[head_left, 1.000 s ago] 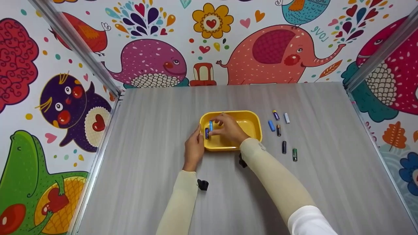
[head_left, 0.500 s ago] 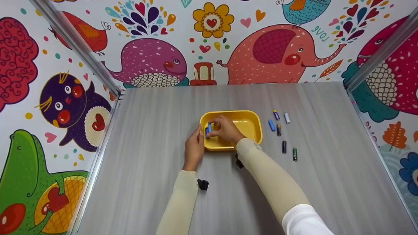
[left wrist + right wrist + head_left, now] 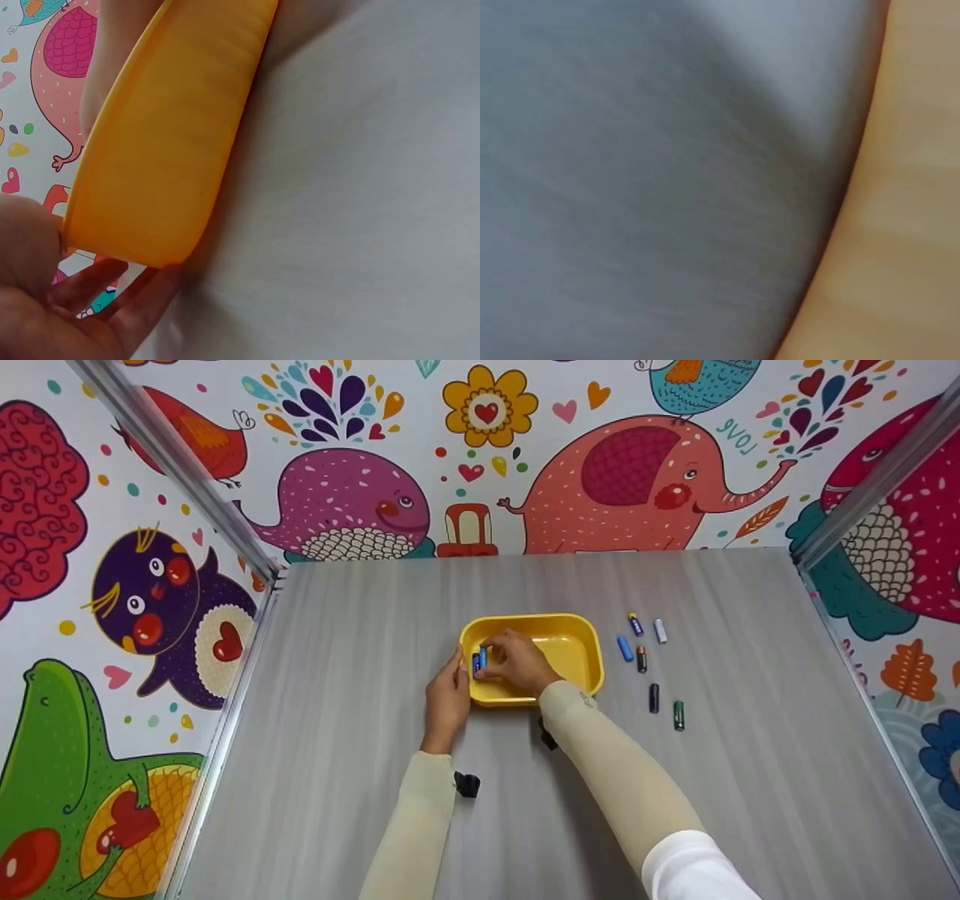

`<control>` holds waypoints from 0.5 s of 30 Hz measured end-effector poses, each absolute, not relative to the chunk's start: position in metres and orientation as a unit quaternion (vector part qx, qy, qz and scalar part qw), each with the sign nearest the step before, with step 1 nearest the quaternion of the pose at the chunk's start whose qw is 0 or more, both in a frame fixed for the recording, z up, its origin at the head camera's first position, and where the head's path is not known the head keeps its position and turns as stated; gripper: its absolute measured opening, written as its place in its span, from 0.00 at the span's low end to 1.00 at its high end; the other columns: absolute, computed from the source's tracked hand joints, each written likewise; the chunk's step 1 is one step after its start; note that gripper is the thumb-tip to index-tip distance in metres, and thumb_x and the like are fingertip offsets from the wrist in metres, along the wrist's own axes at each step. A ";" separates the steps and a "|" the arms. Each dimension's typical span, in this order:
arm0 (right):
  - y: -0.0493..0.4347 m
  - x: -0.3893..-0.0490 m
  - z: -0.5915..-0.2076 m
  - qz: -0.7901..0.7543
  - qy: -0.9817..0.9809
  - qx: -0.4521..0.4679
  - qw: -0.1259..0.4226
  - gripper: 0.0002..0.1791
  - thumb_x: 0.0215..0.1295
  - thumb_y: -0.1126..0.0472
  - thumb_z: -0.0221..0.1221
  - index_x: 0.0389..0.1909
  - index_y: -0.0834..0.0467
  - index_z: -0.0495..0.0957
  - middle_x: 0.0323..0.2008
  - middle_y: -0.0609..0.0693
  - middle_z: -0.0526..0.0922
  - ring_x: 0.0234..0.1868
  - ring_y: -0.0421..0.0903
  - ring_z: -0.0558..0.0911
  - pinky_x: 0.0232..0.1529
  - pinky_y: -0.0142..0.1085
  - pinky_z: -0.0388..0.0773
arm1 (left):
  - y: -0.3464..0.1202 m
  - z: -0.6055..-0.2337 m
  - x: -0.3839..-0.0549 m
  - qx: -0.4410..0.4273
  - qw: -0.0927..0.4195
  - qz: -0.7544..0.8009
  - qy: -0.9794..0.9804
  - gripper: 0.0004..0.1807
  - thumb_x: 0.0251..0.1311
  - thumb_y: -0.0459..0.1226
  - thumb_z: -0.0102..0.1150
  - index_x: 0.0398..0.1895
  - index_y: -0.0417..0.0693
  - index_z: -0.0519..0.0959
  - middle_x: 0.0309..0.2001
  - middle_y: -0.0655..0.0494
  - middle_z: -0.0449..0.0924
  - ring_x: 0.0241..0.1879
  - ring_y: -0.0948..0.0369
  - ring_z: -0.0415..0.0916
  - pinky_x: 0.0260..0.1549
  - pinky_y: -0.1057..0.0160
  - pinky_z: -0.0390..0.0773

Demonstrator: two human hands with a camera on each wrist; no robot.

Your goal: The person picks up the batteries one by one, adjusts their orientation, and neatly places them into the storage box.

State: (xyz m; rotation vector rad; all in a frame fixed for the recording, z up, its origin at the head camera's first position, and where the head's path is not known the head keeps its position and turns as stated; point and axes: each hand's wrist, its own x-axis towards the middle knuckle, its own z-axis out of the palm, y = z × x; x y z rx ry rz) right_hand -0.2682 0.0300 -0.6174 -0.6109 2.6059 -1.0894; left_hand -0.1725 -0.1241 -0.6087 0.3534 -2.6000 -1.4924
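A yellow plastic tray (image 3: pixel 574 656) stands on the table in the head view. My left hand (image 3: pixel 446 701) holds its left end; in the left wrist view the thumb is at the rim and the fingers (image 3: pixel 146 300) lie against the outer wall, low down. Inside the tray my right hand (image 3: pixel 521 664) pinches a light blue battery (image 3: pixel 483 655) between thumb and fingers. That battery is beside a dark blue battery (image 3: pixel 475 666) at the tray's left wall. Only table and the tray's outer wall (image 3: pixel 900 225) show in the right wrist view.
Several loose batteries lie to the right of the tray, among them a blue one (image 3: pixel 625 649), a white one (image 3: pixel 660 631), a black one (image 3: pixel 654 698) and a green one (image 3: pixel 679 715). Cartoon-printed walls (image 3: pixel 337 502) border the grey table (image 3: pixel 337 660).
My right hand has moved slightly left and toward me, bringing the light blue battery close beside the dark blue one. The left hand and tray have stayed in place.
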 end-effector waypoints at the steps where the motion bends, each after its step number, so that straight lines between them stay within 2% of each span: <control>1: 0.030 -0.268 -0.618 -0.373 0.895 -0.209 0.127 0.28 0.52 0.44 0.76 0.52 0.52 0.84 0.41 0.47 0.78 0.43 0.46 0.76 0.47 0.38 0.77 | -0.124 -0.609 -0.173 0.117 0.061 -0.494 -0.859 0.25 0.78 0.38 0.49 0.76 0.50 0.67 0.73 0.52 0.70 0.66 0.57 0.74 0.65 0.53 0.76; 3: 0.030 -0.268 -0.619 -0.371 0.896 -0.207 0.131 0.28 0.52 0.44 0.76 0.52 0.51 0.84 0.41 0.47 0.78 0.43 0.46 0.76 0.47 0.38 0.77 | -0.124 -0.609 -0.173 0.118 0.061 -0.494 -0.859 0.25 0.78 0.39 0.49 0.76 0.51 0.67 0.73 0.53 0.70 0.68 0.57 0.72 0.66 0.54 0.75; 15: 0.029 -0.268 -0.623 -0.345 0.905 -0.212 0.128 0.28 0.52 0.42 0.76 0.51 0.52 0.85 0.41 0.47 0.79 0.43 0.47 0.77 0.50 0.40 0.79 | -0.125 -0.611 -0.173 0.116 0.062 -0.497 -0.857 0.25 0.78 0.38 0.49 0.76 0.51 0.66 0.73 0.53 0.69 0.57 0.60 0.76 0.60 0.55 0.78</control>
